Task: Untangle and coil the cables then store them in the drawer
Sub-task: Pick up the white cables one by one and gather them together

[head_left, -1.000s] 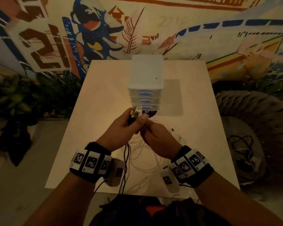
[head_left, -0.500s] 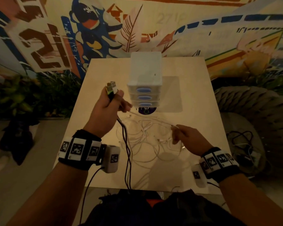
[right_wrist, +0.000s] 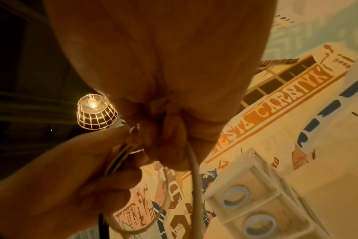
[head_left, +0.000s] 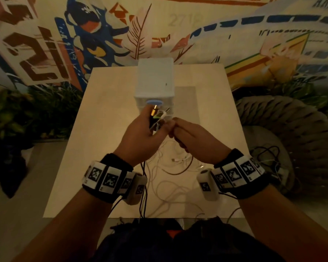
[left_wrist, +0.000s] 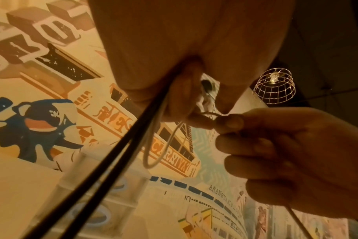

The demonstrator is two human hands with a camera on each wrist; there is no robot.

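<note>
Over the middle of the table, both hands meet just in front of the white drawer unit. The left hand is clenched around a bundle of cable plugs; the plug ends point up and away toward 12 to 1 o'clock, at the drawer fronts, with the bundle's long axis running roughly 7 to 1 o'clock. Two black cables hang from this fist toward 6 o'clock, past the table's near edge. The right hand, touching the left at 3 o'clock, pinches a thin white cable between thumb and fingers; it droops in a loop below. More white cables lie loosely tangled on the table beneath the hands.
</note>
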